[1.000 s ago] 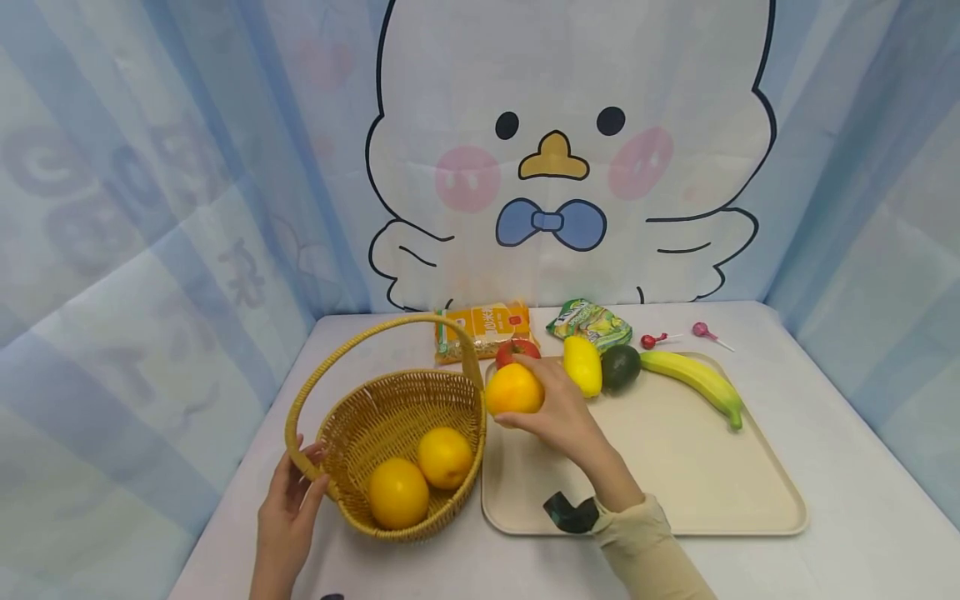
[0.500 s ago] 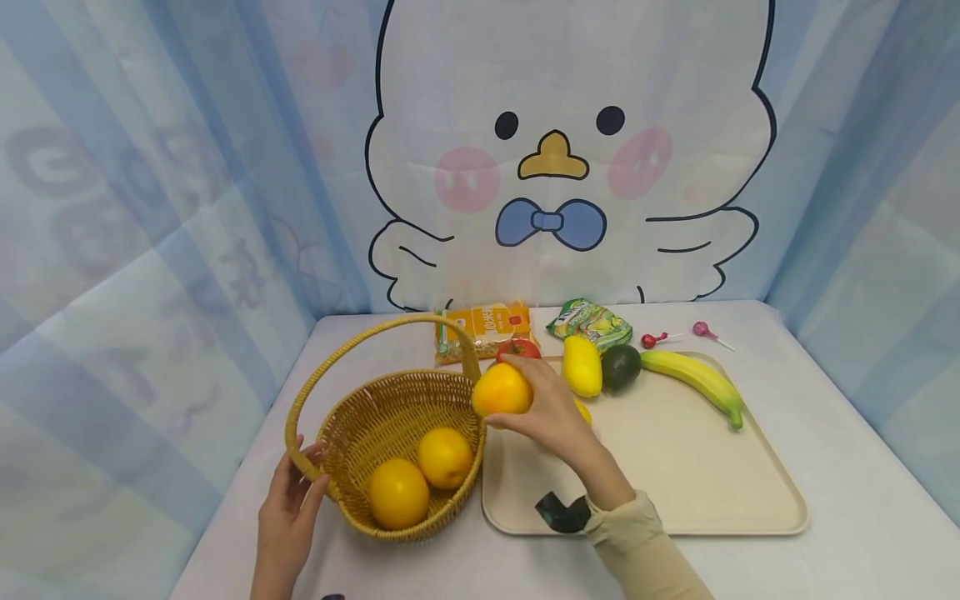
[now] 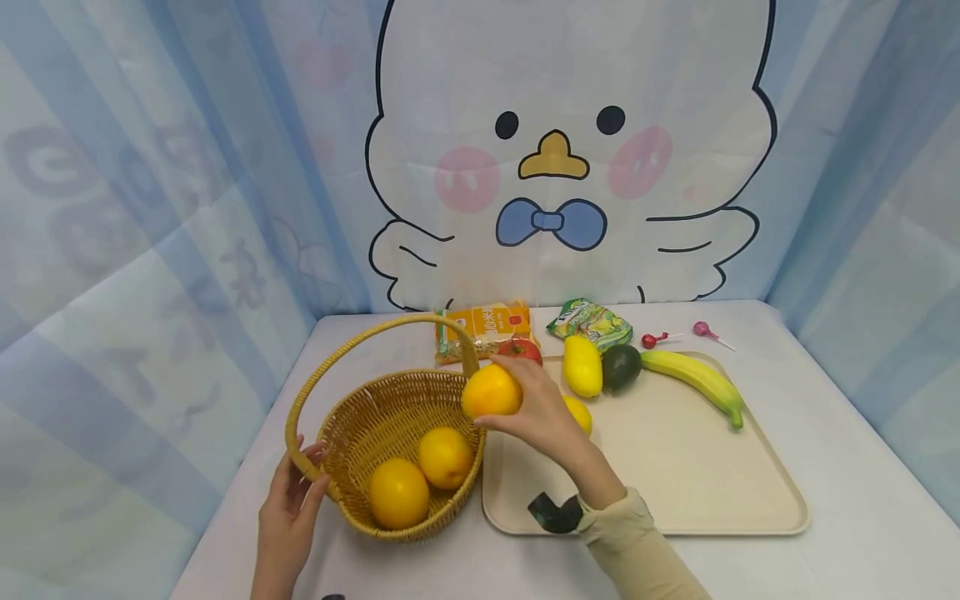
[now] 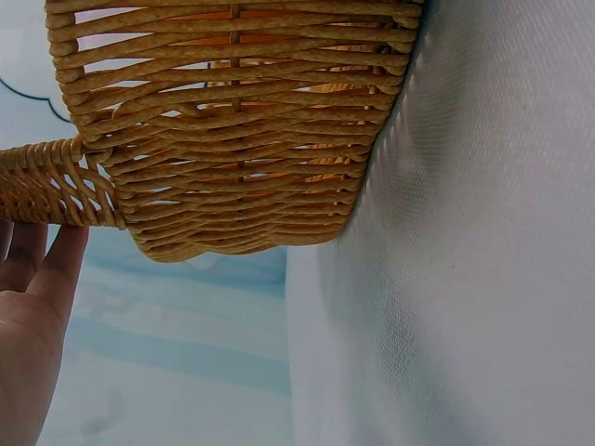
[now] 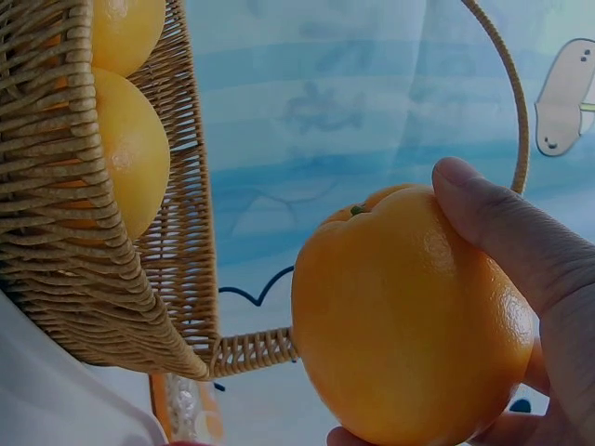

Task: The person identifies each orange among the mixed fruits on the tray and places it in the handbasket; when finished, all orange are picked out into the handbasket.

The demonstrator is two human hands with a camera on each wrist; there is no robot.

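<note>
Over the right rim of the basket [image 3: 367, 425], by one foot of its handle [image 3: 420, 317], the right grip [image 3: 538, 408] has thumb and fingers clamped on an orange fruit [image 3: 491, 393]; fruit-to-wicker contact: cannot tell. Left grip [image 3: 287, 510] pinches the handle's opposite foot. Risks, as judged: glossy round skin could slip if the thumb eases, dropping it on the tray [image 3: 652, 467] or desk [image 3: 420, 575]; too low a path could catch the rim and tip the basket; a hard release could jolt the two round fruits [image 3: 398, 492] inside.
</note>
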